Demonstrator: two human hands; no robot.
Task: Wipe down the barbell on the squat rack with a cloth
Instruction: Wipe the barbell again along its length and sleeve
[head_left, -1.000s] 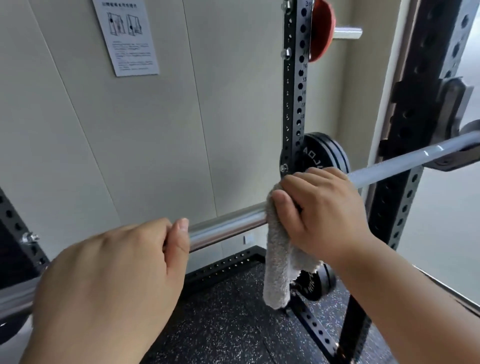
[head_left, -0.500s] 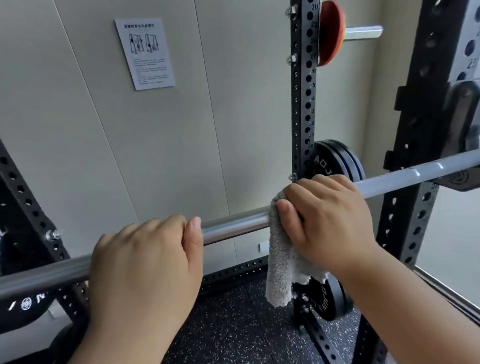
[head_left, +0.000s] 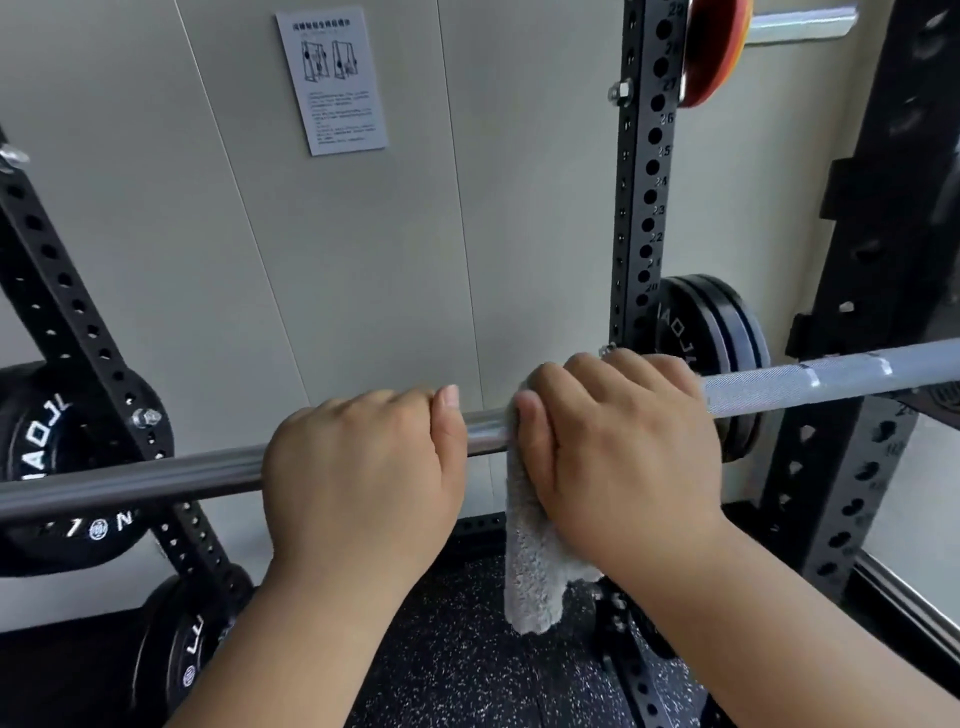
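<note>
Nearest the camera, two bare forearms reach up from the bottom edge toward a long, smooth silver steel barbell (head_left: 218, 475) that crosses the view from lower left to upper right, resting on the black perforated steel squat rack (head_left: 647, 208). The left hand (head_left: 363, 467) is wrapped overhand around the bar, fingers curled over the top and the thumb lying along the shaft, with nothing else in its grasp. Just beside it, with only a short bare stretch of bar between them, the right hand (head_left: 618, 452) is closed over the bar with a fluffy grey terry cloth (head_left: 530, 566) pressed under its palm; the cloth is folded over the shaft and its loose end hangs straight down below the hand. To the right of that hand the bar turns to pale knurled metal with smooth rings. Below lies dark speckled rubber flooring (head_left: 457, 665). At the left, black round weight plates with white lettering (head_left: 47, 467) sit behind a slanted rack upright, and another black plate lies lower down. Behind the right hand, a pair of black plates (head_left: 711, 327) hangs on the numbered upright. Higher on that post a red-orange plate (head_left: 711, 52) sits on a silver peg. Farthest back, a pale panelled wall (head_left: 208, 208) carries a white printed instruction sheet (head_left: 332, 80), its text too small to read.
</note>
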